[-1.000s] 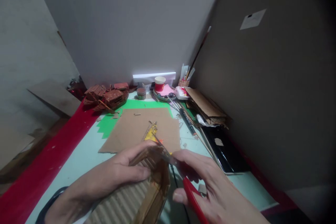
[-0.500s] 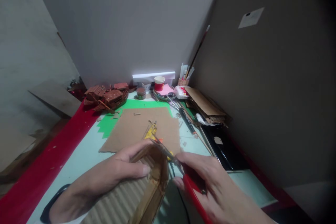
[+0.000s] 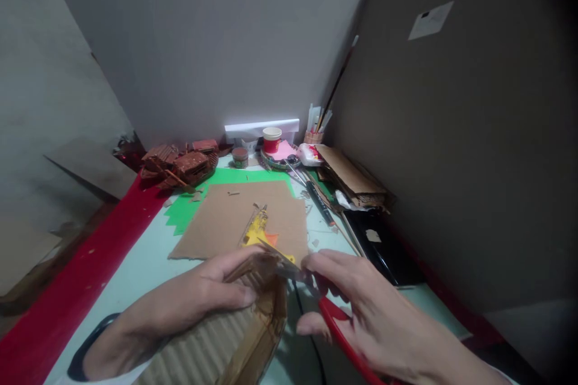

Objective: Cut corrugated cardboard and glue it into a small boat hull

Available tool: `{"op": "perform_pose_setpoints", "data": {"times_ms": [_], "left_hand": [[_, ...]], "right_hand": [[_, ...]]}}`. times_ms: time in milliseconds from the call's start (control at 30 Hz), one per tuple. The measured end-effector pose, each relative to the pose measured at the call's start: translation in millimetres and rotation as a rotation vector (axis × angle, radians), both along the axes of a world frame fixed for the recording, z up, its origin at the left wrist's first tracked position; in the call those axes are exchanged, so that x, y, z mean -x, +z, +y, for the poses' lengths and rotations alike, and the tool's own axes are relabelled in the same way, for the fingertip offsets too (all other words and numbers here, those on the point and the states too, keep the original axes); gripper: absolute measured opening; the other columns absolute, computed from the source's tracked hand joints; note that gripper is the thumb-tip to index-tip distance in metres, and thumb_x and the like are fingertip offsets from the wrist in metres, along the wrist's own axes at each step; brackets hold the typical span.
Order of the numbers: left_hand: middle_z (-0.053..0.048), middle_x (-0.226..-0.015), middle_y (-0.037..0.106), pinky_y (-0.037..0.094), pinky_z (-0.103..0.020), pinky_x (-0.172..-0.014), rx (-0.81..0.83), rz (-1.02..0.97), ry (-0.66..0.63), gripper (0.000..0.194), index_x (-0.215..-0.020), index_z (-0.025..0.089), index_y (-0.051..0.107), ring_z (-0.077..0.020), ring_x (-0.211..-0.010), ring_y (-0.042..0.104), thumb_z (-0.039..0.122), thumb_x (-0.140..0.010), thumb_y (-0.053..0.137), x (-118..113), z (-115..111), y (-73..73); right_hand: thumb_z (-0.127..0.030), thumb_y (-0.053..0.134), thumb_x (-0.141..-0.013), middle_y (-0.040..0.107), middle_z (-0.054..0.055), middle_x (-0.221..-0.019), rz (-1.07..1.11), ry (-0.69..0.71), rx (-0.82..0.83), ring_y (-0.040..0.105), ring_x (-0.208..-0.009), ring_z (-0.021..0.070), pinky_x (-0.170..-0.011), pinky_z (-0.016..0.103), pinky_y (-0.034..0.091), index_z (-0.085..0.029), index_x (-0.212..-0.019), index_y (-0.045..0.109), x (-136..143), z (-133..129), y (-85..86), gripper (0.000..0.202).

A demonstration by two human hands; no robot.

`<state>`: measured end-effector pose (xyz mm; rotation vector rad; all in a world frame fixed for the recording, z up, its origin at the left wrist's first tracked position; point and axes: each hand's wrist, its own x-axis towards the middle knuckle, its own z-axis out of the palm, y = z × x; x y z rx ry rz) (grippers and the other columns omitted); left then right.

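My left hand (image 3: 203, 292) is closed round a folded corrugated cardboard piece (image 3: 198, 343) with raised side walls, thumb on the ribbed inside. In my right hand (image 3: 361, 307) is a pair of scissors with red handles (image 3: 341, 337). Their metal blades (image 3: 284, 264) lie across the far end of the cardboard piece; whether they bite into it I cannot tell. Just beyond the blades, a yellow glue gun (image 3: 256, 231) rests on a flat cardboard sheet (image 3: 235, 210), partly hidden by my hands. A black cord (image 3: 313, 346) runs below the scissors.
Reddish-brown cardboard models (image 3: 185, 165) stand at the back left on green paper (image 3: 180, 216). A red and white cup (image 3: 271, 141), a small jar (image 3: 240, 157) and a brush holder (image 3: 313, 135) line the back. At right are stacked cardboard (image 3: 352, 177) and a black-handled tool (image 3: 320, 204).
My right thumb has moved down and apart from the fingers on the scissors, and the blades sit slightly differently at the cardboard's far end. My left hand keeps its hold. The view has shifted slightly.
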<state>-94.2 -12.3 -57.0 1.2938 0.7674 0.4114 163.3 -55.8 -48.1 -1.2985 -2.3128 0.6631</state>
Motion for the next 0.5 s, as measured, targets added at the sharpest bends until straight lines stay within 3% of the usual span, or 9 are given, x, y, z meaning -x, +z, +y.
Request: {"op": "perform_pose_setpoints", "data": {"times_ms": [333, 500], "left_hand": [[0.009, -0.151, 0.054, 0.027, -0.034, -0.116, 0.075, -0.014, -0.036, 0.06, -0.141, 0.038, 0.056, -0.0248, -0.143, 0.041, 0.022, -0.084, 0.066, 0, -1, 3.4], [0.009, -0.148, 0.057, 0.026, -0.033, -0.117, 0.054, 0.075, -0.069, 0.058, -0.139, 0.037, 0.059, -0.0266, -0.143, 0.04, 0.024, -0.083, 0.069, 4, 1, 12.6]], "right_hand": [[-0.028, 0.058, -0.095, 0.048, -0.006, -0.067, 0.012, 0.029, -0.068, 0.044, -0.058, 0.0124, -0.059, 0.024, 0.037, -0.022, -0.081, 0.055, 2, -3, -6.5, 0.016], [-0.017, 0.046, -0.093, 0.048, -0.004, -0.071, -0.056, 0.137, 0.022, 0.036, -0.058, 0.013, -0.056, 0.027, 0.031, -0.022, -0.083, 0.051, 0, -1, -7.3, 0.013]]}}
